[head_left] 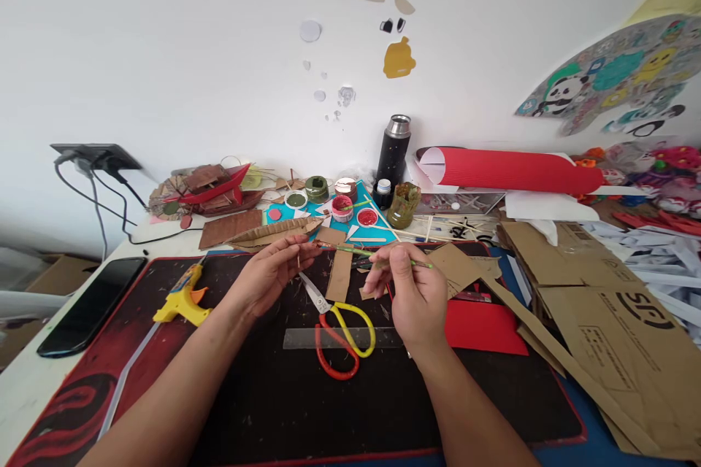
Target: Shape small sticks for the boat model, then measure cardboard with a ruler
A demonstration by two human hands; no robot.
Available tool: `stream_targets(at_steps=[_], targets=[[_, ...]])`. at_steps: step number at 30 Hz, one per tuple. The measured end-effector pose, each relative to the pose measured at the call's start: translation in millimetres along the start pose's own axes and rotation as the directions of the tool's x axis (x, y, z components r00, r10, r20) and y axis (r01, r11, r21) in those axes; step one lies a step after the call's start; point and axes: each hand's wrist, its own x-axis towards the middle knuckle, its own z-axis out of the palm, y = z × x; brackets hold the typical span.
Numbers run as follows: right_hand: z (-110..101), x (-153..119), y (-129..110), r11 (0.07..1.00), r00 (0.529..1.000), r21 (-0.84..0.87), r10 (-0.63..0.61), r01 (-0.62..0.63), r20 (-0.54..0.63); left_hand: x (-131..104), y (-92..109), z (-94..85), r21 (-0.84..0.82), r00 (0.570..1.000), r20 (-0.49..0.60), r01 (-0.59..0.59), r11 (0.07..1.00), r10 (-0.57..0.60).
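Paintbrush [358, 251] mid-frame, long axis near level, dipping slightly to frame right; right hand [419, 292] has its fingers pinched on the green handle, bristle end aimed frame left at the left hand [279, 263], whose fingers pinch a small brown piece [299, 260], mostly hidden, contact with bristles unclear. Scissors [323, 304] and clear ruler [299, 338] below on dark mat [263, 408], white worktop [33, 398], paint pots [342, 209] toward white wall [191, 51].

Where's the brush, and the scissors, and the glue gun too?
Brush [357, 252]: head view, on its green handle.
Scissors [323, 306]: head view, near the pivot.
Glue gun [183, 303]: head view, on its yellow body.
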Motion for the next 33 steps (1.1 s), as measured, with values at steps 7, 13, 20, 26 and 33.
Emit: stream_targets(at_steps=[7, 13, 20, 26, 33], targets=[[0.1, 0.7, 0.2, 1.000, 1.000, 0.004, -0.008, 0.008, 0.006, 1.2, -0.2, -1.5, -0.113, 1.000, -0.001, -0.017, 0.993, 0.016], [0.8, 1.0, 0.6, 1.000, 1.000, -0.001, -0.013, 0.013, 0.019, 5.8, -3.1, -8.2, -0.103, 0.995, -0.016, -0.095, 0.990, 0.094], [0.4, 0.0, 2.8, 1.000, 0.999, -0.017, -0.014, 0.015, 0.032, 6.3, -2.0, -5.9, -0.007, 0.963, -0.132, -0.237, 0.972, 0.234], [-0.7, -1.5, 4.6, 0.999, 0.999, -0.037, -0.021, 0.022, 0.041, 1.5, -2.5, 1.4, 0.196, 0.938, -0.158, -0.277, 0.941, 0.309], [1.7, -3.0, 2.9, 0.999, 0.997, -0.044, -0.013, 0.016, 0.073, -4.5, -2.8, 3.3, 0.419, 0.903, -0.128, -0.326, 0.847, 0.411]])
